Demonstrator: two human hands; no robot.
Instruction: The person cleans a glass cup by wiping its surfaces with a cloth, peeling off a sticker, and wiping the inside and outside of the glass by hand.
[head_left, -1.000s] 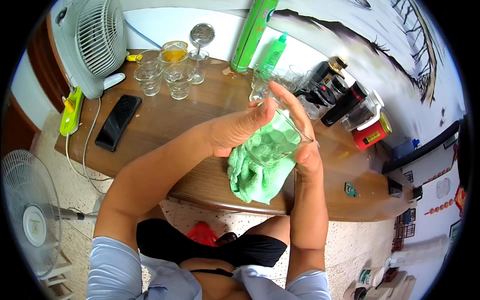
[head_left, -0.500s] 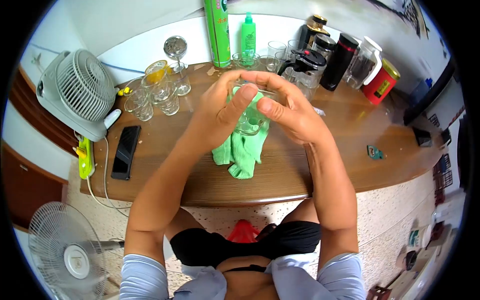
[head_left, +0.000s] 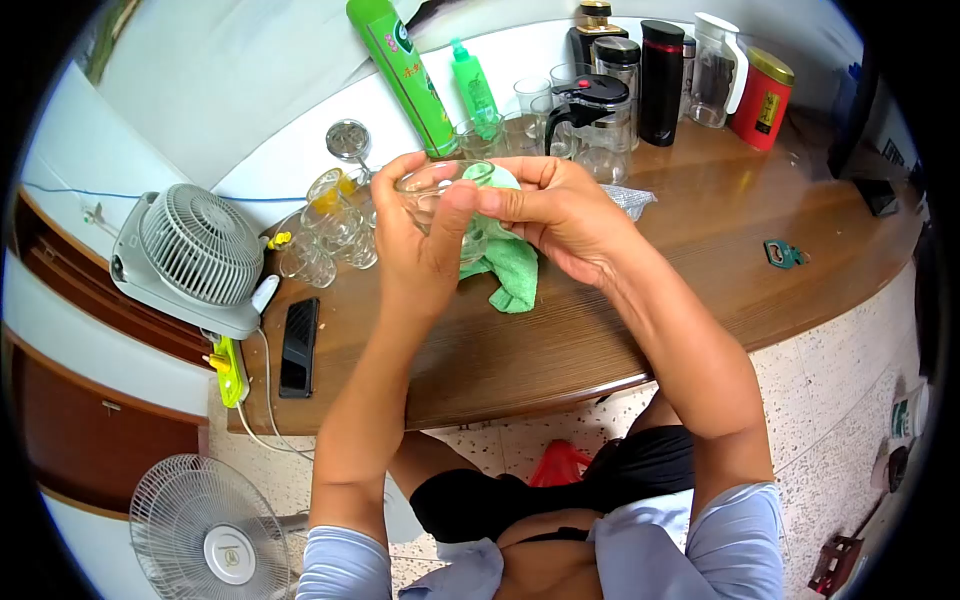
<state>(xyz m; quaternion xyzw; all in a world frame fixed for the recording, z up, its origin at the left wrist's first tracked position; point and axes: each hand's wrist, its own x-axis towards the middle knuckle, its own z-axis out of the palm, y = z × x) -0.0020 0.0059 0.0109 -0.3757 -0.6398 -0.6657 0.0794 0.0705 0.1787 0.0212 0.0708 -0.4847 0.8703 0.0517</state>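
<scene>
The clear, see-through glass [head_left: 449, 184], round-rimmed, was held above the brown table [head_left: 500, 355], gripped by the fingers of the left hand [head_left: 418, 235] and right hand [head_left: 560, 212]. Compared with 0.5 s earlier, the green cloth [head_left: 515, 277] showed farther to the glass's right, less directly below; the 2 hands hid much of the glass, its base seemingly blending into the cloth.
</scene>
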